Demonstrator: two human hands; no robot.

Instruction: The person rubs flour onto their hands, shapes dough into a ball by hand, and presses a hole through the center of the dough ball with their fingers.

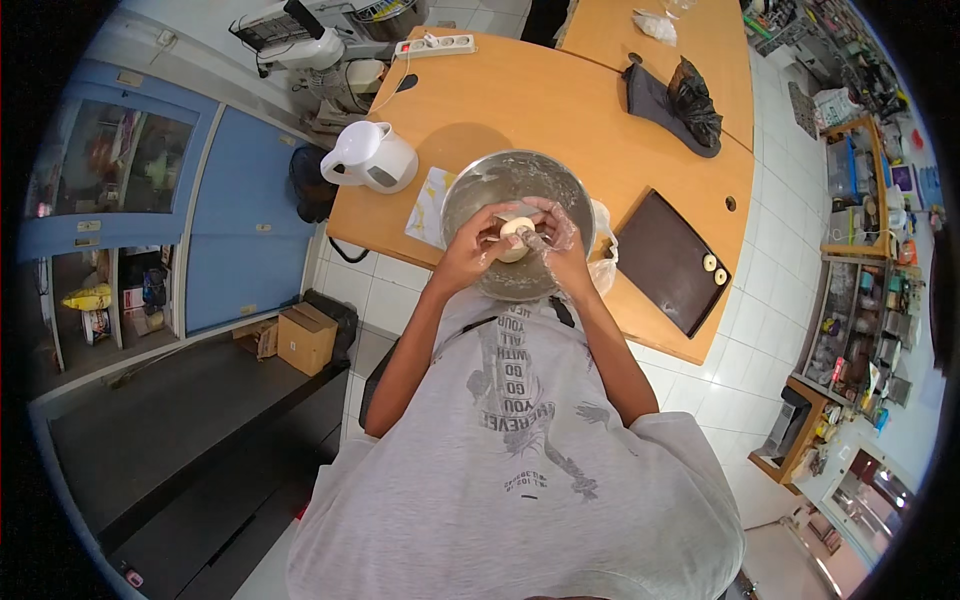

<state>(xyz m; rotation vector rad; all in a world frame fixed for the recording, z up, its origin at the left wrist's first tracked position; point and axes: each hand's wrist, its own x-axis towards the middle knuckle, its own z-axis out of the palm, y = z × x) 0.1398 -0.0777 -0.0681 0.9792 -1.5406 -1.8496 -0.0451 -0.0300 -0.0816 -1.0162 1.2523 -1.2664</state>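
Observation:
Over a large steel bowl (510, 172) smeared with flour or dough, my floury hands meet around a small round piece of pale dough (516, 227). My left hand (476, 243) grips it from the left with bent fingers. From the other side, my right hand (564, 254) closes on it, its thumb pressing at the middle. Whether a hole goes through the dough is hard to see. To the right lies a dark baking tray (665, 255), with two small dough rings (715, 269) near its right edge.
A white electric kettle (385, 160) stands left of the bowl, beside a patterned sheet (428, 208). A white plastic bag (604, 255) lies between bowl and tray. Farther off on the wooden table (520, 95) are a power strip (435, 46) and a black bag (692, 105).

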